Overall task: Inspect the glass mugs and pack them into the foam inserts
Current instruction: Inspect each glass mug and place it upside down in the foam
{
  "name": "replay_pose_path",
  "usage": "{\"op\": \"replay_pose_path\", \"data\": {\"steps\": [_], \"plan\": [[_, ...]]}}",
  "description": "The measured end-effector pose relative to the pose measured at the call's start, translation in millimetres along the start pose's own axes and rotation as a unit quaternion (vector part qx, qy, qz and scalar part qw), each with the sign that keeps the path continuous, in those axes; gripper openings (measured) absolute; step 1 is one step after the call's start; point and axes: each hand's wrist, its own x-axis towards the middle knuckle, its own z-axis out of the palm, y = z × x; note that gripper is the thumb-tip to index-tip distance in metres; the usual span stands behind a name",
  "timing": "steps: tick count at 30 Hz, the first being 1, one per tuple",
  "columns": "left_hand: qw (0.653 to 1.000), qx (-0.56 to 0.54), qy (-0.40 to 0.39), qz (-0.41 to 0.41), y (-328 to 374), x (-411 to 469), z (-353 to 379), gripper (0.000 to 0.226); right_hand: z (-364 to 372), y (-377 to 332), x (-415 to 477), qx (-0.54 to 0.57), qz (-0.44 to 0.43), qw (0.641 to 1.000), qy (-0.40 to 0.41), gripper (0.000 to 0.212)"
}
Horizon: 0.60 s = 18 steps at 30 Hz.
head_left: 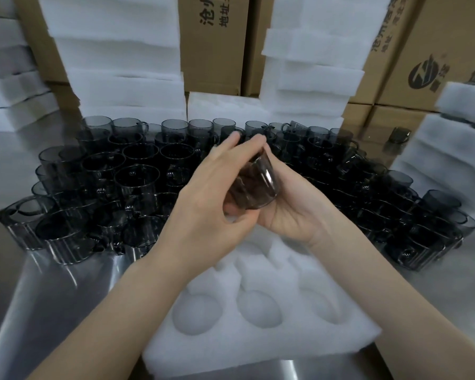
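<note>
Above the insert [162, 352], between both hands: one mug [255, 185], tipped on its side and clear of the table, handle hidden. Left hand [203, 207] curled over its left side, fingers reaching to the far rim, thumb pinching near the base. Right hand [294, 218] cupped beneath from the right, fingers wrapped up the wall. Likely mid-inspection, packing not yet begun, with every visible pocket bare.

To do it well:
- Turn slowly against the white foam below, to catch chips, cracks or bubbles through the tinted wall.
- Run a fingertip round the rim and along the handle joint.
- Stay well above the standing glass to avoid a knock.
- Lower base first, straight down into a pocket, without forcing.

By material, left to right:
- table [25, 311]: brushed steel, hard, streaked with reflections.
- left mugs [137, 176]: smoky grey glass, straight-walled, loop handles, packed rim to rim, with vertical streaks low on the walls, possibly fluting.
- insert, near centre: soft white foam, slightly fuzzy, with rounded pockets in rows.
- right mugs [412, 231]: same glass, same crowding.
- slabs [115, 58], far behind: stacked white foam.
- cartons [214, 45]: brown corrugated board, printed.
</note>
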Motion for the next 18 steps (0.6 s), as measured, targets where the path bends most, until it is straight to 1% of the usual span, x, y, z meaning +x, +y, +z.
{"op": "replay_pose_path", "data": {"steps": [2, 4, 6, 8, 9, 10, 12, 13, 16, 18], "plan": [[0.999, 0.013, 0.031, -0.036, -1.7, 0.8, -1.5, 0.083, -2.8, -0.6, -0.7, 0.01, 0.009, 0.999, -0.042, 0.057], [0.996, 0.042, 0.053, -0.066, -3.8, 1.3, -2.1, 0.083, -3.2, -1.0, -1.6, -0.027, -0.001, 0.999, -0.044, 0.056], [0.994, 0.058, 0.047, -0.083, -4.3, 1.4, -1.6, 0.08, -2.5, 3.5, -0.4, -0.097, -0.049, 0.994, 0.002, 0.051], [0.994, 0.053, 0.037, -0.09, -3.6, 2.3, -0.6, 0.077, -2.0, 9.0, 1.6, -0.179, -0.129, 0.973, 0.062, 0.041], [0.994, 0.042, 0.037, -0.095, -2.9, 2.8, -0.2, 0.076, -1.3, 10.6, 2.6, -0.201, -0.155, 0.964, 0.075, 0.041], [0.993, 0.031, 0.04, -0.103, -2.1, 3.4, 0.3, 0.073, -0.3, 11.2, 3.5, -0.203, -0.161, 0.963, 0.08, 0.045], [0.99, 0.025, 0.06, -0.123, -1.3, 4.4, 1.1, 0.068, 2.6, 9.0, 5.1, -0.179, -0.139, 0.97, 0.083, 0.052], [0.989, 0.028, 0.07, -0.131, -1.0, 4.7, 1.2, 0.068, 3.7, 7.4, 5.0, -0.17, -0.131, 0.973, 0.086, 0.052], [0.989, 0.012, 0.077, -0.123, 1.3, 4.1, 0.6, 0.066, 2.4, 5.0, 3.2, -0.15, -0.14, 0.975, 0.082, 0.035], [0.991, -0.001, 0.071, -0.115, 2.2, 3.4, -0.3, 0.068, 3.6, 3.5, 2.1, -0.143, -0.115, 0.98, 0.083, 0.034]]}}
